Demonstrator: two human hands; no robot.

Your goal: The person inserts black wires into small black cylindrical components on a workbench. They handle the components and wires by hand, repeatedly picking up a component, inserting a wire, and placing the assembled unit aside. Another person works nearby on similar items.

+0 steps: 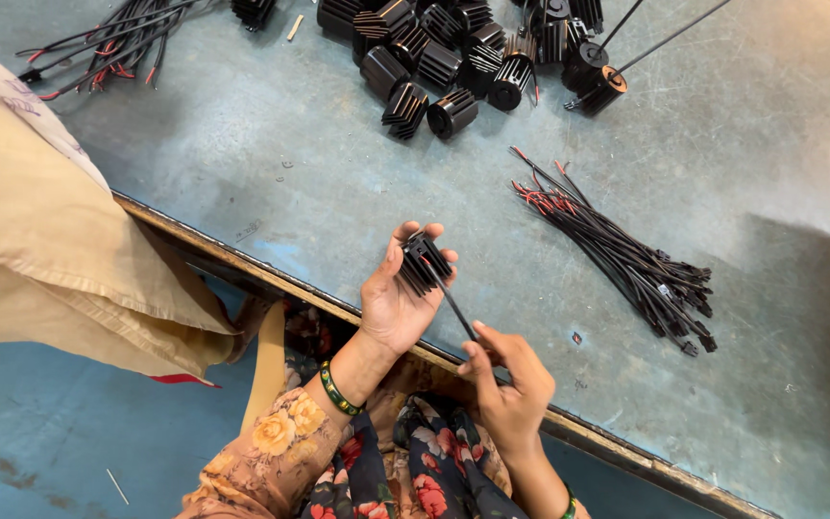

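Head cam: finned black heat sink [424,263] pinched in left hand [398,298] fingers above the surface [271,154] edge, black cable [455,308] running diagonally down-right into closed right hand [509,384] fingers. Cable bundle [626,259] lies right, heat sink pile [434,58] farther up.

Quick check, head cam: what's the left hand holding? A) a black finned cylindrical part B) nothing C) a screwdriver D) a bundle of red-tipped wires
A: the left hand grips a black finned cylindrical part over the table edge, while the right hand pinches the thin black cable coming off it; the wire bundle lies untouched on the table.
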